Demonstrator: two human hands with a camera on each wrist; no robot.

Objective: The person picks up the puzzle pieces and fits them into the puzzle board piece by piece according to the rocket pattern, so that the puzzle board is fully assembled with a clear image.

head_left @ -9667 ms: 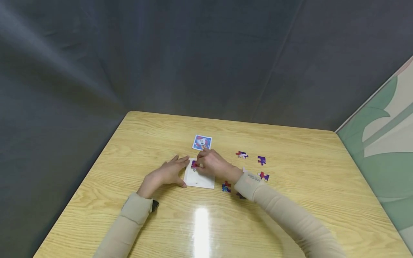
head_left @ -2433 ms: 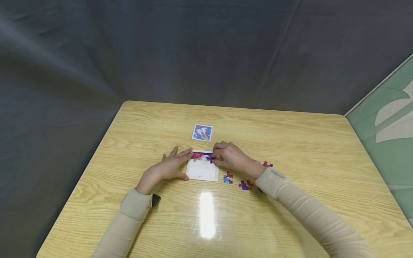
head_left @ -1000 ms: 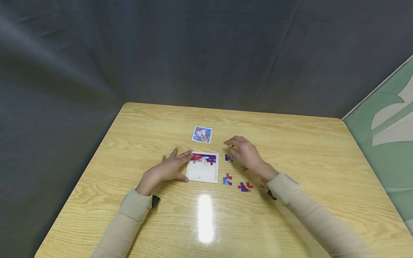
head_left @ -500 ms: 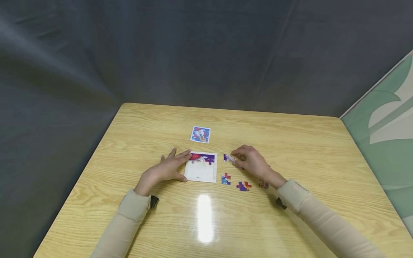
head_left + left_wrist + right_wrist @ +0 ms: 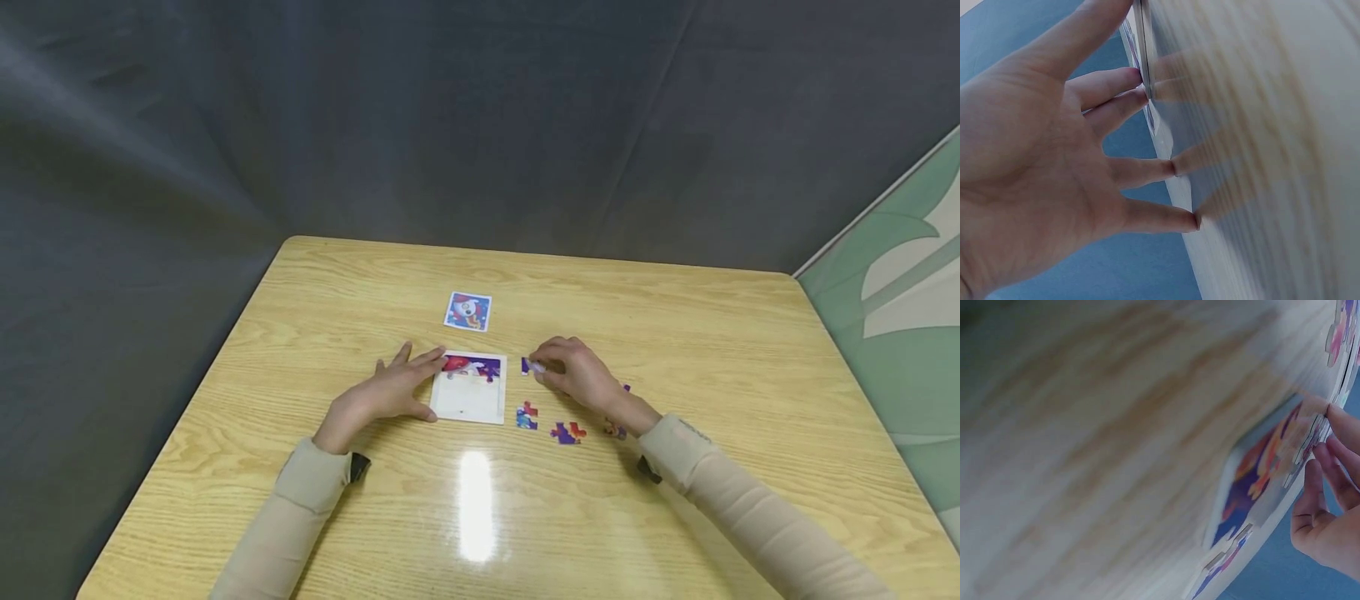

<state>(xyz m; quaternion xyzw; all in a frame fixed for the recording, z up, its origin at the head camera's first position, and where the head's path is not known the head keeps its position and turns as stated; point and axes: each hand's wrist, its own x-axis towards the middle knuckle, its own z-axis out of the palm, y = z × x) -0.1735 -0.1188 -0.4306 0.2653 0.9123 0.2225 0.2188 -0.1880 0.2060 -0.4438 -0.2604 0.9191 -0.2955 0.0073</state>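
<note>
A purple-and-white puzzle piece (image 5: 527, 366) lies on the table (image 5: 360, 283), just right of and below the centre of the head view. The right hand (image 5: 576, 372) pinches its right end (the right wrist view shows thumb and fingertips closed narrowly about it). Left of the piece, near the centre, lies a white tray (image 5: 468, 404), its top strip filled by fitted pieces (image 5: 472, 367) in red, white and purple. The left hand (image 5: 384, 395) is spread wide, gripping nothing, its thumb and forefinger touching the tray's left side. Below and to the right of the pinched piece lie a blue-and-red piece (image 5: 527, 417), a purple-and-orange piece (image 5: 567, 432) and, partly hidden by the right wrist, a brownish piece (image 5: 615, 429). Above the tray rests a picture card (image 5: 468, 312). A dark curtain (image 5: 480, 125) fills the top of the view; a green leaf-patterned panel (image 5: 915, 283) stands at the right edge.
</note>
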